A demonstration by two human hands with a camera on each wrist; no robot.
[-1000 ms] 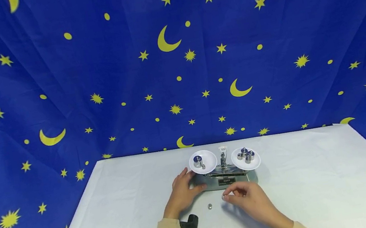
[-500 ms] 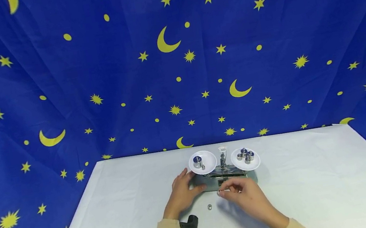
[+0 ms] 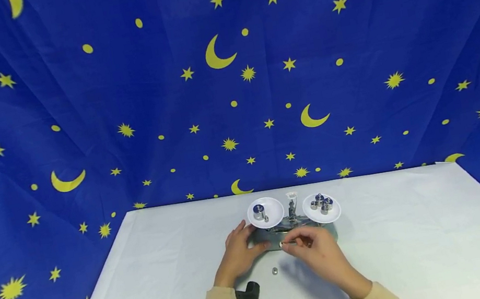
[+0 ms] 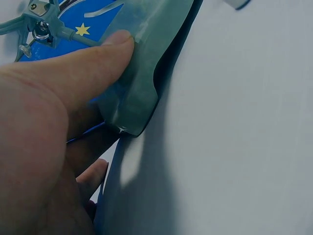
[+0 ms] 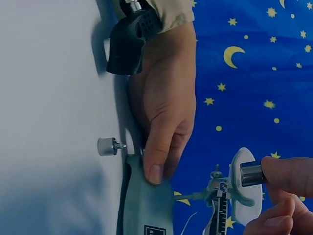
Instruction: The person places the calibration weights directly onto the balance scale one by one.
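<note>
My left hand [image 3: 238, 255] holds the left end of the grey-green base of a balance scale [image 3: 274, 238]. Its thumb lies on the base in the left wrist view, with fingers behind. Between right thumb and fingertips, my right hand [image 3: 322, 257] pinches a small metal weight [image 5: 252, 174], raised in front of the base. The left pan [image 3: 275, 210] bears a larger weight [image 3: 258, 212] and a tiny one [image 3: 266, 218]. Several metal weights [image 3: 324, 204] stand on the right pan [image 3: 334, 214]. Another small weight [image 3: 275, 271] stands on the table in front of the scale.
White sheeting covers the table [image 3: 426, 235]. A blue curtain [image 3: 155, 100] with yellow moons and stars hangs behind and to the sides. Black wrist devices sit at both sleeves, the left one [image 3: 249, 293] close to the loose weight.
My right hand has risen and moved forward and slightly left with the pinched weight, from over the table to in front of the base. The left hand has stayed in place.
</note>
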